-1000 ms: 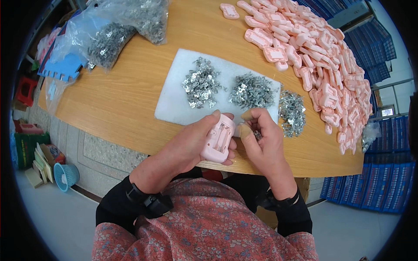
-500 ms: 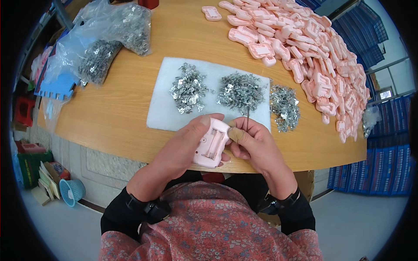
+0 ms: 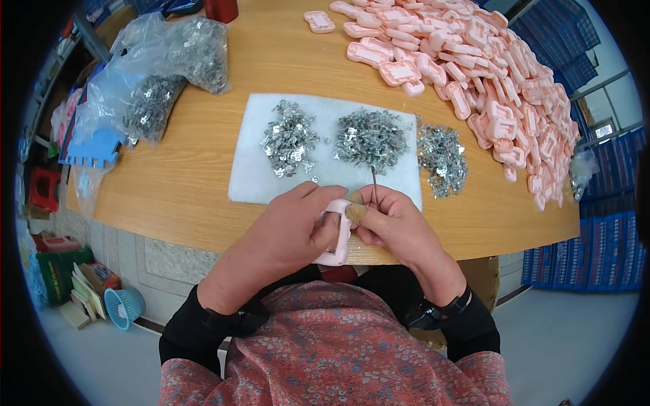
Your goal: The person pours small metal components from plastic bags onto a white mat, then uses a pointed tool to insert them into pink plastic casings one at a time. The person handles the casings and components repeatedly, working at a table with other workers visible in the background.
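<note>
My left hand [image 3: 291, 223] is closed around a pale pink plastic casing [image 3: 340, 252] with a rectangular battery slot. Its thumb lies bent over the slot and hides much of it. My right hand [image 3: 396, 220] pinches a thin dark metal tool [image 3: 374, 177] that sticks up past the fingers, while the covered thumb tip touches the casing's upper right edge. Whatever small part may sit at that edge is hidden. Just beyond both hands, a white foam sheet [image 3: 238, 183] carries two heaps of small metal clips, a left heap [image 3: 290, 141] and a middle heap [image 3: 371, 139].
A third metal heap [image 3: 441, 161] lies at the sheet's right edge, partly on the wooden table [image 3: 183, 196]. Pink casings [image 3: 467, 68] are piled along the far right. Plastic bags of metal parts [image 3: 196, 54] stand at far left. Blue crates [image 3: 575, 254] are stacked beyond the table's right end.
My left thumb has moved over the casing's battery slot, which showed openly before. The metal tool has tilted slightly left. The whole view has shifted a little.
</note>
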`<state>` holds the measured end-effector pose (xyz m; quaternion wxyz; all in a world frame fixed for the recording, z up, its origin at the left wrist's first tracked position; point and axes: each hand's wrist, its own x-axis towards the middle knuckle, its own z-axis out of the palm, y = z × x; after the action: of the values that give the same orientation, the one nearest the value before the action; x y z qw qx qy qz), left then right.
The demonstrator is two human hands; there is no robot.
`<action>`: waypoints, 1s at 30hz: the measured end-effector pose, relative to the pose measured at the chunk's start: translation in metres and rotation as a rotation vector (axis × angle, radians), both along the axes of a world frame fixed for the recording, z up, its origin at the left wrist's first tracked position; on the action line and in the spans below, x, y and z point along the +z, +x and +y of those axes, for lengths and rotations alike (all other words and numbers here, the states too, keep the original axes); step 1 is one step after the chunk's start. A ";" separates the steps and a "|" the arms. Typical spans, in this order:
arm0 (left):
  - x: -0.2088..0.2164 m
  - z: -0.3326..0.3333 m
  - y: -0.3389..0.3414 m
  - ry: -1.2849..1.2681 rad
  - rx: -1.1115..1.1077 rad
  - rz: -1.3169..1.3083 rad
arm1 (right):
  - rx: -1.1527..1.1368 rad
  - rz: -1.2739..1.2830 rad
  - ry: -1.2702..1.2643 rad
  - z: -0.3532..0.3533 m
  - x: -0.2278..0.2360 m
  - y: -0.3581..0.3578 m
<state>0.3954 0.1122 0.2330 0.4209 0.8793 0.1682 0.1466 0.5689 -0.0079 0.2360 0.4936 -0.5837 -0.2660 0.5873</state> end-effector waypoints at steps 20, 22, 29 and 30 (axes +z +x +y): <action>-0.033 0.001 -0.018 -1.719 0.062 -0.453 | 0.006 -0.769 0.429 -0.004 0.008 -0.033; -0.046 0.003 -0.020 -1.718 0.081 -0.464 | 0.010 -0.925 0.580 -0.002 -0.001 -0.035; -0.034 0.003 -0.019 -1.600 0.031 -0.447 | 0.067 -1.094 0.567 -0.003 0.001 -0.033; -0.035 0.003 -0.020 -1.558 0.002 -0.446 | 0.059 -1.091 0.569 -0.003 0.001 -0.033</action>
<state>0.3750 0.1157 0.1976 0.9359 0.2835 0.1348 0.1597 0.5359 -0.0108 0.2369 0.4062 -0.6379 -0.6426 0.1234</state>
